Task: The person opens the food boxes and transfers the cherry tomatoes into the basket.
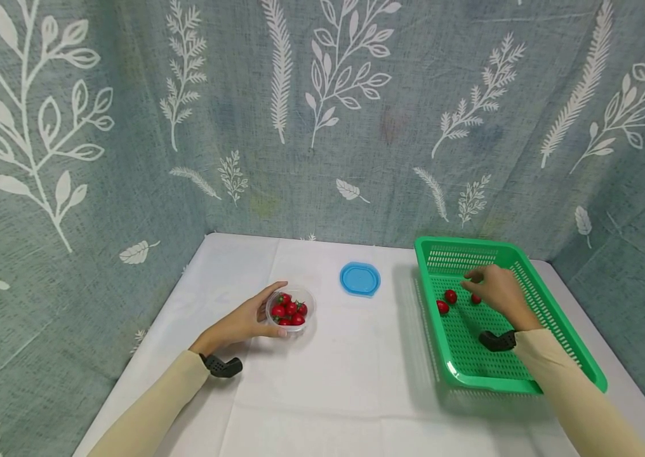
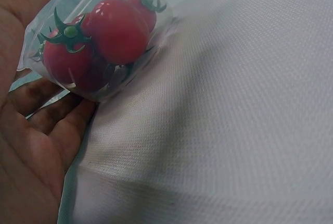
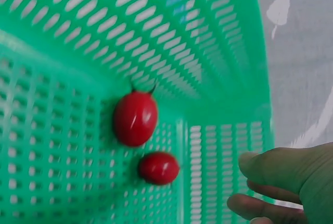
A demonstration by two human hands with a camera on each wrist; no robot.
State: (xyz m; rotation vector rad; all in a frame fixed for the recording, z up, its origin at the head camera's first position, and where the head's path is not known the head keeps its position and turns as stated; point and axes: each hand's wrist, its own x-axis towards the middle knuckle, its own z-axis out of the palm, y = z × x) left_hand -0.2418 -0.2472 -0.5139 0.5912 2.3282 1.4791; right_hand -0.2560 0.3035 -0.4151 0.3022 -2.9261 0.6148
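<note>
My left hand [image 1: 245, 322] curves round the near-left side of a small clear plastic container [image 1: 310, 310], thumb on one side and fingers on the other. Inside sit several red cherry tomatoes [image 1: 291, 308] with green stems; the left wrist view shows tomatoes [image 2: 119, 32] close up through the clear wall. Over the green basket [image 1: 452, 374] hovers my right hand [image 1: 496, 289], fingers loosely bent and nothing between them. Three cherry tomatoes lie on the basket floor near that hand. In the right wrist view, a larger tomato [image 3: 135, 119] and a smaller tomato [image 3: 159, 168] lie close together.
A blue lid [image 1: 360, 279] lies on the white tablecloth [image 1: 305, 387] between the container and the basket. The basket's raised, slotted walls surround the right hand's area. Behind the table hangs a grey-green curtain [image 1: 299, 184] with white leaf patterns.
</note>
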